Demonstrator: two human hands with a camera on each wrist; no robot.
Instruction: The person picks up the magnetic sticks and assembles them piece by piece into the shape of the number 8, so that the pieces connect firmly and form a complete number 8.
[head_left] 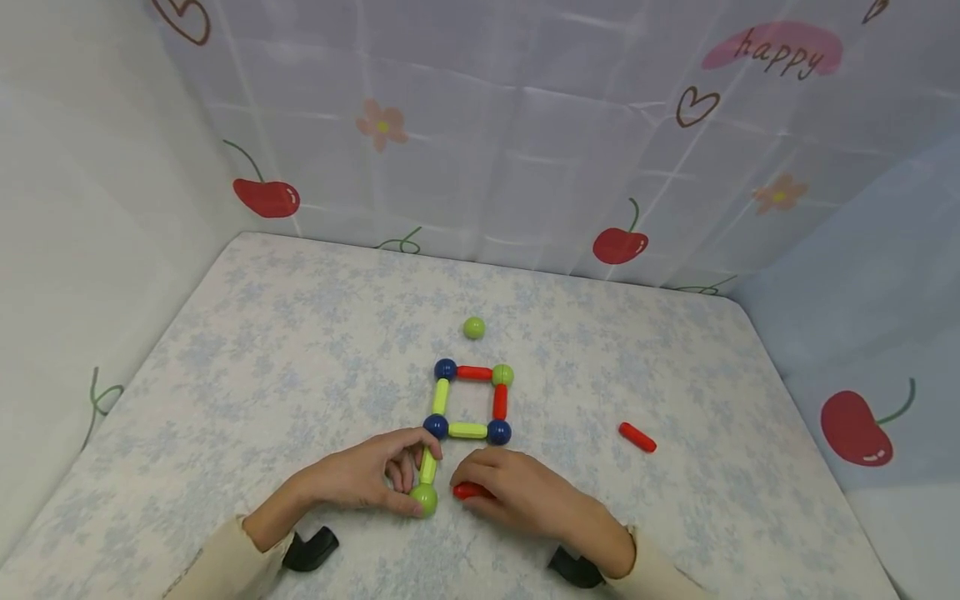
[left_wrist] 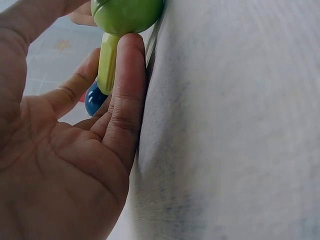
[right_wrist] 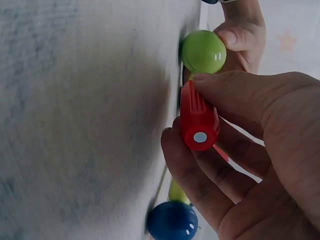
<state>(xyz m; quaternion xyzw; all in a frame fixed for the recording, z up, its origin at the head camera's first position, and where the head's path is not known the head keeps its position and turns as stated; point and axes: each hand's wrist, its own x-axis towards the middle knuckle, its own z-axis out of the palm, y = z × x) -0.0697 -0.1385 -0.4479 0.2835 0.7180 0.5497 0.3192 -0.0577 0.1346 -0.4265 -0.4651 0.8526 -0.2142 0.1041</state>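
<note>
A square of magnetic sticks and balls lies on the table, with a blue ball point(head_left: 436, 427) at its near left corner. From that corner a yellow-green stick point(head_left: 427, 468) runs toward the person and ends in a green ball point(head_left: 424, 500). My left hand point(head_left: 366, 473) holds this end piece, thumb against the green ball and index finger up by the blue one. Just to the right, my right hand point(head_left: 528, 493) pinches a red magnetic stick point(right_wrist: 200, 117) between thumb and fingers. The stick's round silver end faces the right wrist camera, close beside the green ball.
A loose green ball point(head_left: 474, 327) lies beyond the square. Off to the right is another red stick point(head_left: 637, 437). The table point(head_left: 300, 333) has a pale floral cover, and a printed curtain point(head_left: 487, 167) hangs behind it. Black wrist straps point(head_left: 311, 550) show below the hands.
</note>
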